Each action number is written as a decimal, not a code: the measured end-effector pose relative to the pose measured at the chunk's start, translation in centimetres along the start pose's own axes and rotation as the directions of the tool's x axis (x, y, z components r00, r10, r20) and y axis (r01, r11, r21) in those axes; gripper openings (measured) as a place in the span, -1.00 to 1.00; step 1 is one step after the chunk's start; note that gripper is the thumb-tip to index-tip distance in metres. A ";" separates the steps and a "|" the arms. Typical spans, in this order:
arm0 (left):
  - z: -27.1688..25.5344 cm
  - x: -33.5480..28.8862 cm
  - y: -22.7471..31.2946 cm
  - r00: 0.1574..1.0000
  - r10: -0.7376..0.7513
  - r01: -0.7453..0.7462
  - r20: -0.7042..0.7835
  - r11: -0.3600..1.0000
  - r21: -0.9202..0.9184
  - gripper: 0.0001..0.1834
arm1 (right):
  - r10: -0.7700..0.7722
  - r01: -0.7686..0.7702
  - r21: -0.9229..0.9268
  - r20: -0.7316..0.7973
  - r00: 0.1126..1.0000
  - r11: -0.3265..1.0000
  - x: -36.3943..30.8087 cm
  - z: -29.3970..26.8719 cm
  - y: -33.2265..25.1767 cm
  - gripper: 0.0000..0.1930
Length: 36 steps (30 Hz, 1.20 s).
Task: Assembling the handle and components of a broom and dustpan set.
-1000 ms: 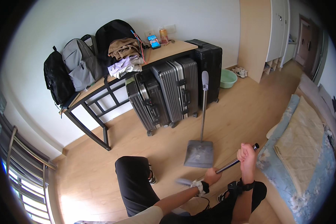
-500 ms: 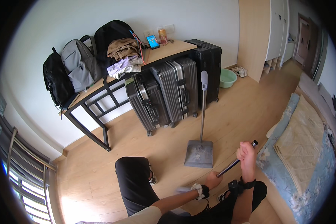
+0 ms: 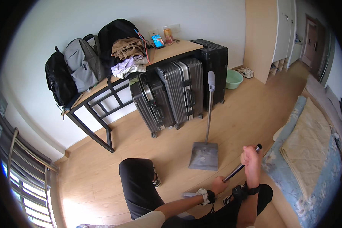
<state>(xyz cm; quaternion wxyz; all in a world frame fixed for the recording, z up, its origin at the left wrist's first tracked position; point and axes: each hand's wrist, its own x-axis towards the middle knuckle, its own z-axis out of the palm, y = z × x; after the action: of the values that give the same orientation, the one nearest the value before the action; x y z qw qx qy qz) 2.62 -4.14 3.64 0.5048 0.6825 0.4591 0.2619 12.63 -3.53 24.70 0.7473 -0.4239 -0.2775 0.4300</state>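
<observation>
A dark, shiny metal pole (image 3: 233, 173) slants across in front of me, its black-tipped end rising above my right fist. My right hand (image 3: 250, 159) is wrapped round it near that end. Lower down, my left hand (image 3: 219, 185) is closed on the same pole. A pale grey tip (image 3: 190, 194) shows beside my left wrist; my forearm hides how it joins the pole. Just beyond my hands, a grey dustpan (image 3: 203, 156) rests on the floor, its long metal handle (image 3: 209, 114) standing upright with a pale grip on top.
Several dark suitcases (image 3: 182, 89) stand by a desk (image 3: 174, 51) bearing backpacks (image 3: 83, 64), clothes, and a phone (image 3: 158, 41). A green basin (image 3: 233, 79) sits past them. At right is a bed (image 3: 311, 190) with blue floral bedding; at left, a barred window (image 3: 30, 186).
The grey tip by my left wrist was blurred and now shows more sharply, slightly lower. Both hands keep their hold on the pole. The whole view has shifted slightly.
</observation>
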 end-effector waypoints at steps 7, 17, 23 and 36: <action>-0.1 2.6 1.4 0.994 0.092 -0.094 0.051 0.994 0.051 -0.70 | -0.134 0.146 0.088 -0.128 0.983 0.985 0.0 -1.9 -0.7 -0.72; -0.1 -0.4 0.5 0.996 -0.026 0.028 0.091 0.999 -0.028 -0.76 | 0.089 -0.096 0.104 0.072 0.993 0.990 0.1 -1.8 -0.1 -0.66; -1.6 5.0 -0.6 0.961 0.263 -0.255 -0.086 0.963 0.090 -0.78 | -0.138 0.145 0.067 -0.100 0.985 0.987 -0.6 -0.4 0.9 -0.65; -0.9 0.8 -0.7 0.998 -0.022 0.022 0.051 1.000 0.002 -0.67 | -0.012 0.012 -0.002 -0.096 0.995 1.000 -0.6 1.0 0.6 -0.68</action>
<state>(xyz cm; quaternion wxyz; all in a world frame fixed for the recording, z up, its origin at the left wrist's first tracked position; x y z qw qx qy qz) 1.96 -2.98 3.21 0.5186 0.6842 0.4537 0.2387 11.27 -3.53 24.67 0.7620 -0.4428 -0.2441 0.4046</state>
